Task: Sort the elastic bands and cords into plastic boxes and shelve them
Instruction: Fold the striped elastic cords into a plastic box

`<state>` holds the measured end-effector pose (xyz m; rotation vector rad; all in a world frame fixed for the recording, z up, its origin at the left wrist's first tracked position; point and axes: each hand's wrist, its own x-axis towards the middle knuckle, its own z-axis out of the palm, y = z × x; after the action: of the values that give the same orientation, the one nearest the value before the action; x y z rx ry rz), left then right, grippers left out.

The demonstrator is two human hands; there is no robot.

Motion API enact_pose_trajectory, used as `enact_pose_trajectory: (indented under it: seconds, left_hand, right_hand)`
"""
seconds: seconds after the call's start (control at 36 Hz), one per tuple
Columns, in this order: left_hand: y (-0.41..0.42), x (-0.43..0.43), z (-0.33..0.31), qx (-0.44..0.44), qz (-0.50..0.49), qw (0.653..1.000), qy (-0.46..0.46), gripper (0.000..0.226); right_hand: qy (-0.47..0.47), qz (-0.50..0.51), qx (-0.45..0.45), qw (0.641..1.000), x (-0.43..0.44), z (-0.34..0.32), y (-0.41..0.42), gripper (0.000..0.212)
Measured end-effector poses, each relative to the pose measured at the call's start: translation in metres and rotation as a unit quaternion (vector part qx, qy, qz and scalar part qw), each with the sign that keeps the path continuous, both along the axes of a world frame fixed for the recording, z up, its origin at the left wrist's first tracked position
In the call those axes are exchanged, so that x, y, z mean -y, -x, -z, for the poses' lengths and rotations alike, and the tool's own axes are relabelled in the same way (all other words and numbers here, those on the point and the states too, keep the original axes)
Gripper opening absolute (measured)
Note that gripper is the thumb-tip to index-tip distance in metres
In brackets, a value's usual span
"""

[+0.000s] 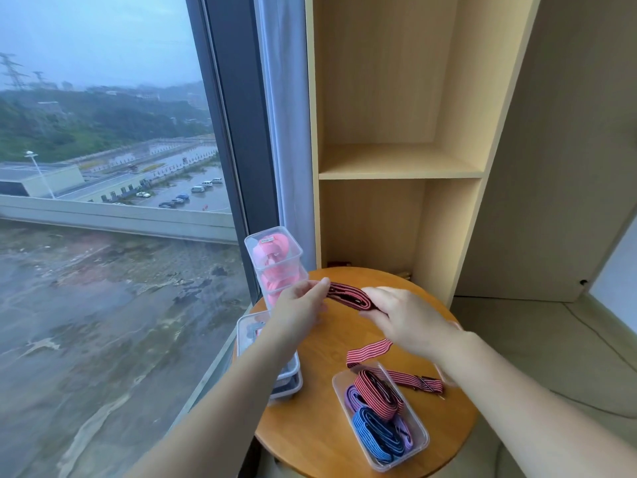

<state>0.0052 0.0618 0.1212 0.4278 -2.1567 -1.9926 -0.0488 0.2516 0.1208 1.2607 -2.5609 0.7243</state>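
Note:
Above the round wooden table (pixel 327 412), both hands hold a folded red-and-black striped elastic band (pixel 348 296). My left hand (pixel 300 308) pinches its left end. My right hand (pixel 406 319) grips its right end, and the band's loose tail (pixel 370 350) trails down to the table. An open clear plastic box (pixel 418 439) at the front holds coiled red, purple and blue striped bands. Two stacked clear boxes (pixel 275 260) with pink bands stand at the table's back left.
Flat lidded boxes (pixel 248 336) are stacked at the table's left edge, partly under my left forearm. A light wooden shelf unit (pixel 400 167) with bare compartments rises behind the table. A large window (pixel 103 201) and a curtain lie to the left.

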Motion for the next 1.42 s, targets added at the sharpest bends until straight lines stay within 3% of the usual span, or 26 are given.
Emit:
enact_pose_trajectory:
  seconds: [0.17, 0.33, 0.5, 0.72, 0.97, 1.08, 1.28, 1.42]
  left_hand:
    - [-0.003, 0.009, -0.010, 0.014, 0.099, 0.982, 0.162, 0.027]
    - [0.004, 0.015, -0.020, 0.062, 0.127, 0.962, 0.233, 0.022]
    - [0.007, 0.014, -0.020, 0.044, 0.161, 0.979, 0.118, 0.022]
    - [0.007, 0.009, -0.025, 0.066, 0.196, 0.974, 0.089, 0.034]
    - [0.014, -0.005, -0.015, 0.007, 0.093, 0.994, 0.057, 0.025]
    - [0.016, -0.009, -0.015, -0.009, 0.057, 0.998, 0.026, 0.024]
    - [0.018, -0.014, -0.020, -0.043, 0.017, 0.997, -0.060, 0.022]
    - [0.016, -0.016, -0.022, -0.040, 0.010, 0.995, -0.091, 0.018]
  right_hand:
    - [-0.124, -0.040, -0.063, 0.989, -0.004, -0.013, 0.006, 0.031]
    - [-0.129, -0.048, -0.103, 0.985, -0.003, -0.017, 0.006, 0.027]
    - [-0.104, -0.051, -0.096, 0.989, 0.003, -0.020, 0.006, 0.030]
    - [-0.084, -0.052, -0.090, 0.991, 0.011, -0.025, 0.010, 0.023]
    - [0.001, 0.012, 0.027, 1.000, 0.021, -0.026, 0.012, 0.017]
    - [0.006, 0.038, 0.037, 0.999, 0.020, -0.020, 0.014, 0.015]
    - [-0.002, 0.045, 0.054, 0.998, 0.024, -0.009, 0.010, 0.031]
    - [0.026, 0.040, 0.063, 0.997, 0.024, -0.006, 0.010, 0.023]
